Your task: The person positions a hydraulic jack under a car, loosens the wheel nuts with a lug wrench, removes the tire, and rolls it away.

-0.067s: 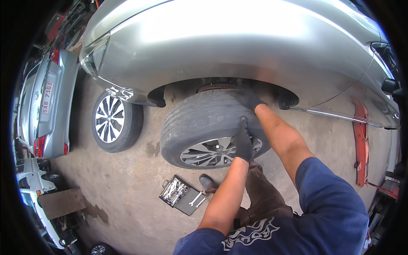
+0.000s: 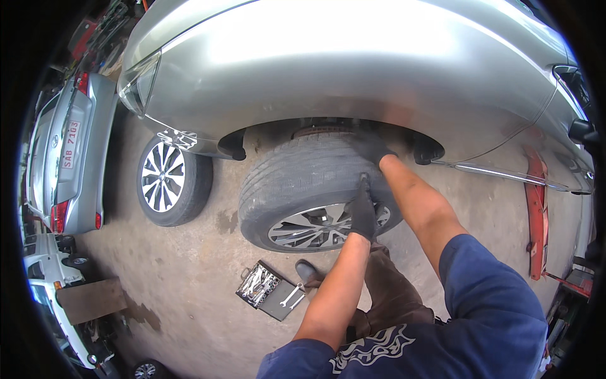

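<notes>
A wheel with a worn dark tyre [image 2: 297, 167] and a silver and dark multi-spoke rim [image 2: 309, 227] stands on the floor, close to the wheel arch of a silver car. My left hand [image 2: 362, 211], in a dark glove, grips its outer side, with a finger stretched up over the tread edge. On the tyre's far side, by the wheel arch, lies my right hand [image 2: 374, 150], also gloved. Its fingers blur into the dark tyre and shadow. Behind the tyre, part of a rusty brake disc [image 2: 322, 130] shows under the arch.
The silver car's fender [image 2: 315, 82] overhangs the work. A second wheel [image 2: 164, 177] stands at left. Near my shoe [image 2: 307, 270] lies an unfolded tool case [image 2: 278, 309] with several tools and wrenches. A red jack [image 2: 536, 221] sits at right. Another car [image 2: 82, 158] is parked far left.
</notes>
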Demonstrator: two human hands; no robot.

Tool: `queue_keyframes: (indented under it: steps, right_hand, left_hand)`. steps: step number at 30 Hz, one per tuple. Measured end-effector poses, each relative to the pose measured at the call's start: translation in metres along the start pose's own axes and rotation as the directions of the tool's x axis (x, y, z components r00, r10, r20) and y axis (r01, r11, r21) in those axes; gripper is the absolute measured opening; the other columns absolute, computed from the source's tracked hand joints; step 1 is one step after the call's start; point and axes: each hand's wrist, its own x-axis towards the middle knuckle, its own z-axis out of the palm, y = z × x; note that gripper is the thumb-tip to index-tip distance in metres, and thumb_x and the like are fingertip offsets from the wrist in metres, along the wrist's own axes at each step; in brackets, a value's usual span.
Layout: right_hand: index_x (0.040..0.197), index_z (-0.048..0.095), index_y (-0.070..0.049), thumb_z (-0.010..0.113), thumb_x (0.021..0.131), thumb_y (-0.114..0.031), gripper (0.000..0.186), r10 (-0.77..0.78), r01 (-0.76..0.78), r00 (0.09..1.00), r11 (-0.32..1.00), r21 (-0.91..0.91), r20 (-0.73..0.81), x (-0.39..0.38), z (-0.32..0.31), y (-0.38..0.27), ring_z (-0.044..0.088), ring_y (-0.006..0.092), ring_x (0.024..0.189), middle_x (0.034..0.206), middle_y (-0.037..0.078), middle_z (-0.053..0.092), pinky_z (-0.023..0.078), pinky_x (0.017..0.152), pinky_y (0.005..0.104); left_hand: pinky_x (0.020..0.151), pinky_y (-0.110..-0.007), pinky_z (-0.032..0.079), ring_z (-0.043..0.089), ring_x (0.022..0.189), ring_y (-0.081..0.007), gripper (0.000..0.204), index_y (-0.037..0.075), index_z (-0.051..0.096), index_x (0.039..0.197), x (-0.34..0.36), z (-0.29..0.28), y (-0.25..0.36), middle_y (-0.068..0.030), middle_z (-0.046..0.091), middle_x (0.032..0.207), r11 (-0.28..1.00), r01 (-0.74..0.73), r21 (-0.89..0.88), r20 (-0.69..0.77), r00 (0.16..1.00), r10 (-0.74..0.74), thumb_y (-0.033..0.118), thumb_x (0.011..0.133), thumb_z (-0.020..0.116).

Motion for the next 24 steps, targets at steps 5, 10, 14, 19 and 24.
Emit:
queue_keyframes:
  steps: [5,10,14,19,24]
  right_hand:
    - [0.152,0.048,-0.008,0.045,0.106,-0.047,0.060,-0.048,0.035,0.994,0.991,-0.132,-0.096,0.037,-0.006,0.054,0.042,0.0377,0.145,0.156,0.022,0.046,0.034,0.120,0.0427]
    - [0.151,0.048,-0.007,0.046,0.106,-0.047,0.061,-0.057,0.044,0.992,0.993,-0.109,-0.112,0.054,-0.005,0.079,0.043,0.0379,0.144,0.156,0.023,0.046,0.034,0.120,0.0428]
    - [0.151,0.049,-0.006,0.046,0.106,-0.047,0.061,-0.058,0.048,0.989,0.996,-0.072,-0.135,0.065,-0.006,0.087,0.044,0.0381,0.144,0.155,0.023,0.047,0.034,0.120,0.0429]
    - [0.150,0.049,-0.005,0.046,0.106,-0.047,0.061,-0.064,0.061,0.985,0.998,-0.021,-0.159,0.077,-0.004,0.105,0.045,0.0383,0.143,0.155,0.023,0.047,0.035,0.119,0.0430]
    - [0.150,0.049,-0.004,0.046,0.106,-0.047,0.062,-0.036,0.054,0.984,0.994,0.098,-0.177,0.087,0.006,0.123,0.045,0.0385,0.143,0.155,0.024,0.048,0.035,0.119,0.0431]
  left_hand:
    - [0.071,-0.037,0.055,0.060,0.090,-0.0179,0.060,0.016,0.062,0.127,0.034,0.036,-0.004,-0.0057,0.063,0.115,0.983,0.053,0.175,-0.096,0.995,-0.037,0.066,0.095,0.061]
    - [0.065,-0.040,0.055,0.061,0.080,-0.0211,0.072,0.014,0.055,0.132,0.048,0.038,-0.006,-0.0115,0.057,0.102,0.982,0.081,0.170,-0.134,0.989,-0.059,0.071,0.088,0.066]
    - [0.068,-0.043,0.051,0.060,0.081,-0.0237,0.072,0.013,0.041,0.145,0.067,-0.003,-0.008,-0.0083,0.058,0.104,0.969,0.131,0.209,-0.308,0.949,-0.062,0.055,0.093,0.069]
    - [0.096,-0.042,0.048,0.067,0.101,-0.0344,0.075,-0.007,0.049,0.134,0.063,-0.033,-0.023,-0.0196,0.068,0.106,0.786,-0.141,0.602,-0.091,0.966,0.243,0.054,0.094,0.067]
    - [0.084,-0.038,0.054,0.069,0.095,-0.0255,0.067,-0.005,0.056,0.133,-0.044,-0.087,-0.020,-0.0209,0.070,0.107,0.552,-0.112,0.826,-0.126,0.918,0.376,0.053,0.099,0.063]
